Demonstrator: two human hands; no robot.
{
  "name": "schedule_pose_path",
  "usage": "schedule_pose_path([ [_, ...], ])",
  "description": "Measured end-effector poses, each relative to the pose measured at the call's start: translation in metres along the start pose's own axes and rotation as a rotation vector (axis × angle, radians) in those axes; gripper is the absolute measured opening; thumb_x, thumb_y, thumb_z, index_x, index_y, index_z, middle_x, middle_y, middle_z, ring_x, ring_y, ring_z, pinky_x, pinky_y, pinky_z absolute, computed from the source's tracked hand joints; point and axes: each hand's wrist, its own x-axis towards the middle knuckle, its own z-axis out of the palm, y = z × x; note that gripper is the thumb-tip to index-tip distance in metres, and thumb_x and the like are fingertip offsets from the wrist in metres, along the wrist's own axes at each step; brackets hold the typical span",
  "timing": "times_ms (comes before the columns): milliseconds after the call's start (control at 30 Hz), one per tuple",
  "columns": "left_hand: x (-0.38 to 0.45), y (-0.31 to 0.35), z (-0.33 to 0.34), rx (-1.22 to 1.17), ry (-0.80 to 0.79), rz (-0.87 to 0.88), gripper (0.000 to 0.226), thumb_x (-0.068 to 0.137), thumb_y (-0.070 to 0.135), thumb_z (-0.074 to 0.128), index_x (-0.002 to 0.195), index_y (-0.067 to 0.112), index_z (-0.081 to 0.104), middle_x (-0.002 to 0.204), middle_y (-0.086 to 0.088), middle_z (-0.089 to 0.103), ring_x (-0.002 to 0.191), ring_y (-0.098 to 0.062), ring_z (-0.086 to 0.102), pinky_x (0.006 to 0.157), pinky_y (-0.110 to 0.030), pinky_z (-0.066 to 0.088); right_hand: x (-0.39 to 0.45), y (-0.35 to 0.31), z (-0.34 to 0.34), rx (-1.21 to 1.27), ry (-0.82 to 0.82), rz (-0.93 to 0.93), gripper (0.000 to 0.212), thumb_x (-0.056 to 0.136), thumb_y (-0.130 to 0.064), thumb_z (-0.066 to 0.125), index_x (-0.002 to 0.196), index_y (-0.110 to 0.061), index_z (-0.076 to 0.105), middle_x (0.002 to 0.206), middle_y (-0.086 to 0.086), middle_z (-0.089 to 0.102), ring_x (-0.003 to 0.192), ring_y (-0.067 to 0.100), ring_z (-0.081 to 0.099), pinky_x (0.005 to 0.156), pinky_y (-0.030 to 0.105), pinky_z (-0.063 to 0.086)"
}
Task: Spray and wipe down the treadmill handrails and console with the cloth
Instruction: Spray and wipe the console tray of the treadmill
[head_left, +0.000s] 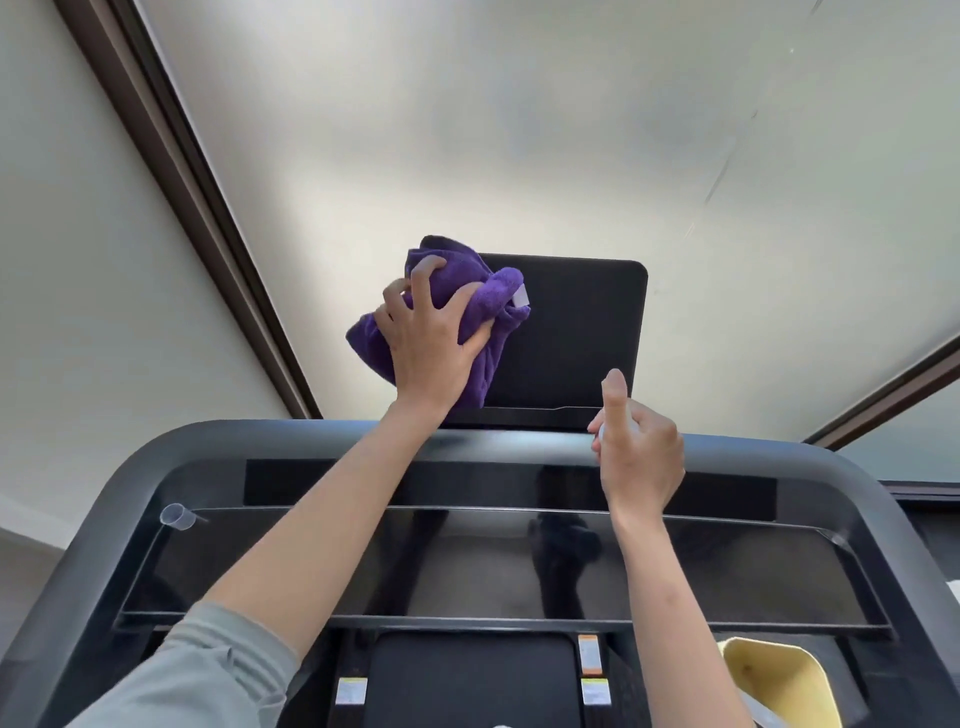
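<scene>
The bunched purple microfibre cloth (483, 322), with a small white tag at its 3 o'clock edge, is pressed against the upper left corner of the treadmill's dark rectangular console screen (576, 332), which stands upright above the dashboard. The left hand (431, 338) grips the cloth with fingers spread and curled into its folds, thumb hooked over the fabric toward 2 o'clock, the bare forearm running down to a pale grey-green sleeve (208, 670) at 7 o'clock. At about 4 o'clock from the cloth, the right hand (639, 447) is curled around a small pale spray bottle (602, 430), the thumb raised straight up in front of the lower right corner of the screen; only a sliver of the bottle shows between the fingers, so its shape and nozzle are hard to make out. Below both hands lies the treadmill's glossy black console panel (311, 566) inside a rounded grey frame (130, 467), its surface reflecting dark shapes. A small clear plastic cap (177, 516) lies at the panel's 10 o'clock corner. At 5 o'clock a yellow container (774, 686) is cut off by the edge of view. Behind the screen hangs a pale window blind (519, 130) with dark brown frame bars (182, 182) running diagonally at 10 o'clock and 3 o'clock.
</scene>
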Motion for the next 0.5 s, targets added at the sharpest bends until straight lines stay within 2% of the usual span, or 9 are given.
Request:
schedule_pose_path([
  [33, 0.009, 0.0, 0.007, 0.04, -0.046, 0.0, 0.039, 0.087, 0.054, 0.057, 0.122, 0.038, 0.061, 0.147, -0.003, 0.038, 0.124, -0.034, 0.037, 0.097, -0.052, 0.036, 0.001, 0.0, 0.001, -0.005, -0.007, 0.0, 0.088, 0.074, -0.083, 0.026, 0.061, -0.003, 0.061, 0.047, -0.006, 0.057, 0.062, 0.025, 0.061, 0.06, 0.028, 0.039],
  [100, 0.014, -0.004, 0.022, 0.174, -0.192, 0.043, 0.066, 0.083, 0.07, 0.045, 0.143, 0.043, 0.039, 0.158, -0.008, 0.017, 0.139, -0.043, 0.022, 0.106, -0.062, 0.024, 0.002, 0.0, 0.004, -0.008, -0.01, 0.002, 0.089, 0.074, -0.083, 0.027, 0.063, -0.002, 0.061, 0.046, -0.006, 0.056, 0.062, 0.025, 0.061, 0.061, 0.028, 0.04],
  [167, 0.004, -0.012, 0.032, 0.221, -0.256, 0.092, 0.08, 0.079, 0.075, 0.042, 0.15, 0.045, 0.022, 0.16, -0.008, 0.0, 0.144, -0.045, 0.01, 0.107, -0.064, 0.019, 0.003, 0.001, 0.005, -0.009, -0.007, 0.004, 0.088, 0.074, -0.083, 0.026, 0.062, -0.003, 0.061, 0.047, -0.006, 0.057, 0.063, 0.025, 0.061, 0.062, 0.027, 0.041],
  [200, -0.003, -0.017, 0.034, 0.196, -0.236, 0.094, 0.075, 0.082, 0.071, 0.046, 0.149, 0.045, 0.024, 0.16, -0.006, 0.0, 0.143, -0.043, 0.011, 0.106, -0.064, 0.024, 0.004, 0.001, 0.005, -0.008, -0.007, 0.004, 0.088, 0.074, -0.083, 0.026, 0.061, -0.003, 0.061, 0.047, -0.006, 0.057, 0.064, 0.025, 0.061, 0.062, 0.027, 0.041],
  [333, -0.028, -0.032, 0.03, 0.01, -0.106, 0.05, 0.048, 0.085, 0.041, 0.06, 0.132, 0.04, 0.054, 0.152, 0.001, 0.022, 0.13, -0.034, 0.027, 0.092, -0.055, 0.038, 0.007, 0.002, 0.005, 0.006, -0.004, 0.009, 0.089, 0.074, -0.083, 0.027, 0.063, -0.001, 0.06, 0.045, -0.01, 0.056, 0.062, 0.024, 0.06, 0.062, 0.028, 0.04],
  [433, -0.039, -0.037, 0.023, -0.054, -0.065, 0.042, 0.044, 0.082, 0.038, 0.056, 0.126, 0.035, 0.059, 0.146, 0.004, 0.029, 0.122, -0.029, 0.031, 0.087, -0.053, 0.042, 0.011, 0.003, 0.004, 0.021, 0.004, 0.017, 0.085, 0.075, -0.081, 0.028, 0.06, -0.003, 0.058, 0.045, -0.011, 0.056, 0.059, 0.024, 0.057, 0.063, 0.03, 0.039],
  [500, -0.026, -0.029, 0.016, -0.064, 0.004, 0.03, 0.046, 0.083, 0.037, 0.059, 0.129, 0.035, 0.058, 0.147, 0.004, 0.03, 0.123, -0.028, 0.03, 0.091, -0.052, 0.04, 0.013, 0.003, 0.003, 0.023, 0.008, 0.012, 0.082, 0.076, -0.079, 0.029, 0.057, -0.005, 0.057, 0.045, -0.013, 0.056, 0.057, 0.022, 0.056, 0.064, 0.03, 0.04],
])
